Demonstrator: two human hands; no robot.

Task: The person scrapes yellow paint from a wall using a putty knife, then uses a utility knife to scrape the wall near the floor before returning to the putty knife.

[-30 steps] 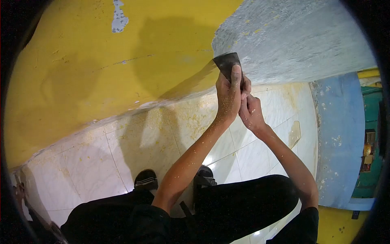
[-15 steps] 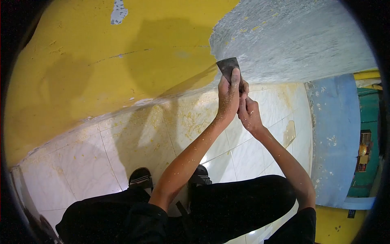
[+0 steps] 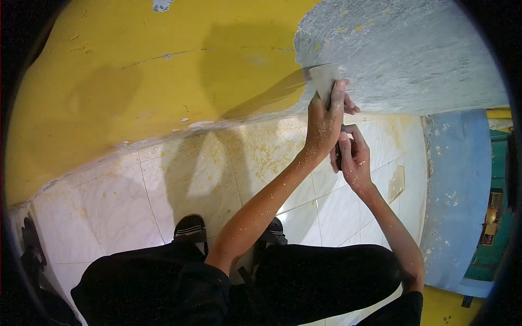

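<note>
A paint scraper [image 3: 325, 76] with a wide pale metal blade is tilted against the wall, near the ragged edge between yellow paint [image 3: 255, 81] and bare grey wall [image 3: 391, 65]. My left hand [image 3: 326, 122] grips it by the blade, thumb along the front face and some fingertips showing behind. Lower down, my right hand [image 3: 356, 157] is closed around the dark handle, which my fingers partly hide. Fine yellowish flakes cling to my left hand and forearm. Whether the blade's edge touches the wall is hard to make out.
Yellow paint chips [image 3: 261, 163] litter the white tiled floor [image 3: 114, 217] along the wall's base. A larger pale flake [image 3: 397, 183] lies at right. Beyond it stands a blue wall [image 3: 457, 190] with chipped spots. My sandalled feet [image 3: 190, 225] are below.
Both hands and the scraper have moved slightly right in view. The blade has turned from dark to pale as its angle changed. My right hand sits farther down from my left.
</note>
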